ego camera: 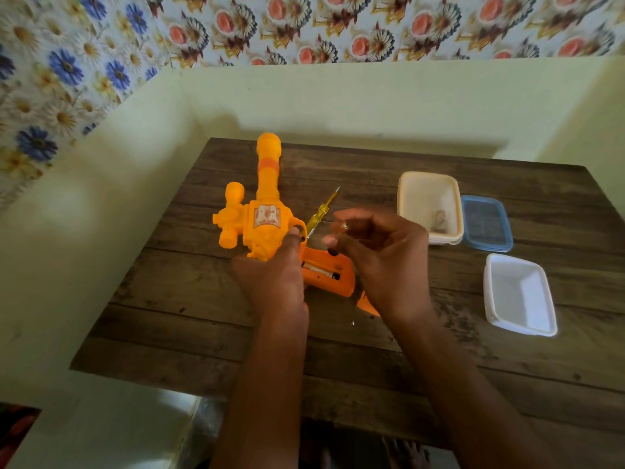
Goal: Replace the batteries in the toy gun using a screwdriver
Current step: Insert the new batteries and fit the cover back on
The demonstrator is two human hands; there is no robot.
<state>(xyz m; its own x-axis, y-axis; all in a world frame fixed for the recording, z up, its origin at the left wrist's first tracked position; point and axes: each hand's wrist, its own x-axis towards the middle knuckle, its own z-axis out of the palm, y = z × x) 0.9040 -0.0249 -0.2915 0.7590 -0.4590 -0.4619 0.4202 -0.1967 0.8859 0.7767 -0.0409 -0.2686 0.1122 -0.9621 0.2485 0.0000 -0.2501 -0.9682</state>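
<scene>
From my station I see the orange toy gun [260,211] left of centre over the wooden table [203,333], barrel pointing away. A sticker [267,216] sits on its body, but its writing is too blurred to read. The left hand [274,275] grips the gun's body near the trigger. Behind it a yellow screwdriver [319,214] lies on the table. The gun's handle is open, with a battery [319,269] lying inside. The right hand [378,255] hovers just above with fingers curled; I cannot tell whether it pinches anything. An orange cover [367,304] lies under that wrist. Further right stand a cream tub [429,184], a blue lid [487,223] and a white tub [521,292].
</scene>
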